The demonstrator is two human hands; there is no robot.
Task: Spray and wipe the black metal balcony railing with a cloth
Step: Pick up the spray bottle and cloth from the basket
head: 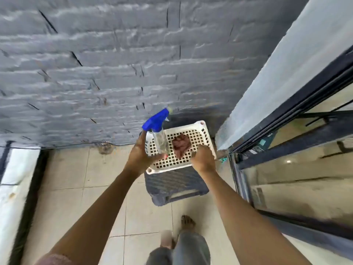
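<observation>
Kit-pickup stage. Left hand point(139, 155) grips the spray bottle point(160, 142). Right hand point(203, 159) curls at the cloth point(181, 146) on the white crate point(207, 134), grip unclear. Railing not clearly visible; I'd say spraying and wiping both remain.

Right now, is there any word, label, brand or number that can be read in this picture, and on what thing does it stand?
No text can be read anywhere.
Teal patch, perhaps a sticker, on the dark door frame: too blurred to read.
Spray bottle, gripped by the left hand: no label shows.
White basket and cloth: no writing shows.
</observation>
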